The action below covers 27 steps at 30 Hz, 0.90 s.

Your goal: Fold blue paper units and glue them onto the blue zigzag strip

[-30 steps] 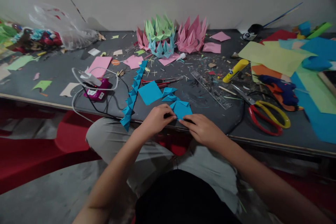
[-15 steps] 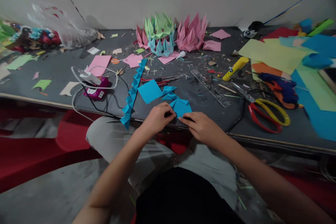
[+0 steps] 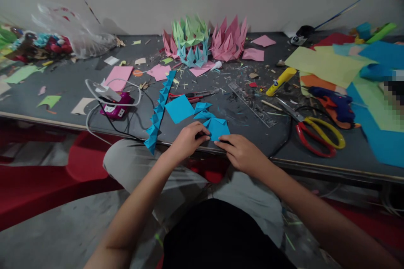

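Observation:
At the table's near edge lies a partly folded blue paper (image 3: 218, 127), its far side creased into points. My left hand (image 3: 190, 138) pinches its near left edge between thumb and fingers. On the near right edge, my right hand (image 3: 241, 150) presses with its fingers held together and the thumb tucked below. Just beyond are small folded blue pieces (image 3: 202, 110) and a flat blue paper square (image 3: 179, 109). A zigzag strip of joined blue folds (image 3: 160, 111) runs to the left, its near end over the table edge.
Scissors (image 3: 318, 132), a yellow glue stick (image 3: 281, 82), a clear ruler (image 3: 251, 104) and a blue glue gun (image 3: 334, 101) lie right. Red-handled cutters (image 3: 193, 96) sit ahead. Folded paper crowns (image 3: 229, 40) stand behind. A purple power adapter (image 3: 116, 107) with cables is left.
Both hands stay almost still on the folded blue paper. The view has shifted slightly, and a pixelated patch now shows at the right edge.

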Tool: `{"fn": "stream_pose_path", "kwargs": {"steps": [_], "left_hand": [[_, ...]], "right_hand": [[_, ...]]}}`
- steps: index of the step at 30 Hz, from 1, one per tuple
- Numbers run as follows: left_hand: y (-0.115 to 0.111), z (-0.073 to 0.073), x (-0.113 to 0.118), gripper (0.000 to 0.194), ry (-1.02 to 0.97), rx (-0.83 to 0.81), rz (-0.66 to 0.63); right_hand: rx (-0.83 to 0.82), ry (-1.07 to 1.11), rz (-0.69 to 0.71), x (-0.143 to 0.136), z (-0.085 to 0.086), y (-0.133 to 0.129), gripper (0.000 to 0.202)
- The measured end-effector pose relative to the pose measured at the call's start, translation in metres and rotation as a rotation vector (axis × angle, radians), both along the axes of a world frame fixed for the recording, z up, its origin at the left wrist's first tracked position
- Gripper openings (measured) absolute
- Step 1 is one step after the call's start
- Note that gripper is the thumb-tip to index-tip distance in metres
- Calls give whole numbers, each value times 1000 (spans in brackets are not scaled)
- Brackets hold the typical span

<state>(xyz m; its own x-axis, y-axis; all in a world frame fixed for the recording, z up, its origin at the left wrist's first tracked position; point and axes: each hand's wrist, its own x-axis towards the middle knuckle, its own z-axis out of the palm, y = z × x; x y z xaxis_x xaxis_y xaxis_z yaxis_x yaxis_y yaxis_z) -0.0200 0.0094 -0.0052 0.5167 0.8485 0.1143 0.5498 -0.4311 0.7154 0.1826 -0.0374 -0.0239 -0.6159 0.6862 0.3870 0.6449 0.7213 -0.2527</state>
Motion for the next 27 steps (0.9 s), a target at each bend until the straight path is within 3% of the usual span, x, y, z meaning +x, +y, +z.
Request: {"fn": "stream_pose_path", "kwargs": {"steps": [5, 10, 13, 17, 27], "left_hand": [[-3, 0, -8, 15, 40, 110, -112], [-31, -1, -6, 37, 431, 407, -112], [-49, -5, 0, 41, 580, 499, -63], [-60, -10, 4, 42, 638, 525, -46], [-64, -15, 1, 51, 619, 457, -5]], "right_hand": [[-26, 43, 2, 5, -3, -1, 35], [-70, 79, 21, 8, -4, -1, 34], [-94, 78, 7, 7, -4, 0, 36], [-77, 46, 2, 4, -6, 0, 39], [-90, 33, -26, 3, -7, -3, 38]]}}
